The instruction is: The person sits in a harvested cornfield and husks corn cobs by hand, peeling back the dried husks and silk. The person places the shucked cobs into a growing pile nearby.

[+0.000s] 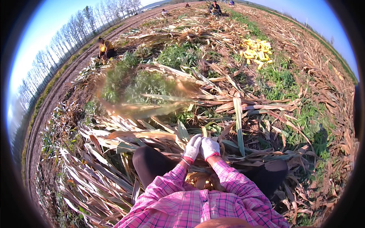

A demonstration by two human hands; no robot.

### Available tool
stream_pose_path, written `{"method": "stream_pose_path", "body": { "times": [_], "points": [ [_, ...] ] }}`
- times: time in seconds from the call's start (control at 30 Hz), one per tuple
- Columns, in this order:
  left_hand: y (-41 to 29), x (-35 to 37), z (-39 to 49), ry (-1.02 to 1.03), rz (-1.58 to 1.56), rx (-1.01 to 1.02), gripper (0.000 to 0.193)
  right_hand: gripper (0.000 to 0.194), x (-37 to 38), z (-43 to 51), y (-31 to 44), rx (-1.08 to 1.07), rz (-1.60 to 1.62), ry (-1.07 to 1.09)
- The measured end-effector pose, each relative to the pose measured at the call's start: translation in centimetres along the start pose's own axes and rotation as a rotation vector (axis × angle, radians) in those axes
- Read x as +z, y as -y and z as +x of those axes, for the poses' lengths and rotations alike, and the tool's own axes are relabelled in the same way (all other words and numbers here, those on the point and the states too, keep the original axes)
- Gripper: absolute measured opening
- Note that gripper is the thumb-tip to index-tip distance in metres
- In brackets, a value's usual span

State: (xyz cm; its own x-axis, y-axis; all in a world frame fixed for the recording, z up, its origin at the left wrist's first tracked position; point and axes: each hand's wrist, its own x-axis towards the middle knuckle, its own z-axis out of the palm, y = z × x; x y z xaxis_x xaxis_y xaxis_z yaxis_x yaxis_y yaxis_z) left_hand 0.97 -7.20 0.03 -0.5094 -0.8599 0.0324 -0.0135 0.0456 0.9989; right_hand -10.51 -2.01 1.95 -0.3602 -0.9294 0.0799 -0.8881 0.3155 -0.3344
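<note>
My left hand (192, 147) and my right hand (210, 147) meet between my knees, both in white knitted gloves with red cuffs. Their fingers curl together around a pale yellow-green corn husk (204, 131), whose tip shows just above them. Whether an ear is inside is hidden by the gloves. Dry corn stalks (142, 134) with long leaves lie across in front of me, right up against the hands. One broad greenish leaf (239, 125) hangs over the stalks to the right of the hands.
A heap of husked yellow corn ears (256, 51) lies ahead on the right. More stalks (94, 176) are piled at my left. A person in a yellow top (107, 49) crouches far left; another person (215, 8) sits farther off. Green weeds (176, 55) grow between the stalks.
</note>
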Motion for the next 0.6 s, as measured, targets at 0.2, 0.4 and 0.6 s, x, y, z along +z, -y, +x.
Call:
{"method": "stream_pose_path", "body": {
  "times": [0.2,0.4,0.6],
  "points": [
    [0.7,0.0,0.4,-0.019,-0.074,-0.049,0.039,0.024,0.1,1.0,-0.5,0.137,0.193,-0.009],
    [1.2,0.6,-0.1,-0.069,-0.026,-0.019,0.04,0.027,2.6,2.2,-3.2,0.324,0.433,0.009],
    [1.9,0.9,-0.5,-0.242,0.274,0.084,0.019,0.018,5.3,1.6,-5.0,-0.335,-0.226,0.054]
  ]
}}
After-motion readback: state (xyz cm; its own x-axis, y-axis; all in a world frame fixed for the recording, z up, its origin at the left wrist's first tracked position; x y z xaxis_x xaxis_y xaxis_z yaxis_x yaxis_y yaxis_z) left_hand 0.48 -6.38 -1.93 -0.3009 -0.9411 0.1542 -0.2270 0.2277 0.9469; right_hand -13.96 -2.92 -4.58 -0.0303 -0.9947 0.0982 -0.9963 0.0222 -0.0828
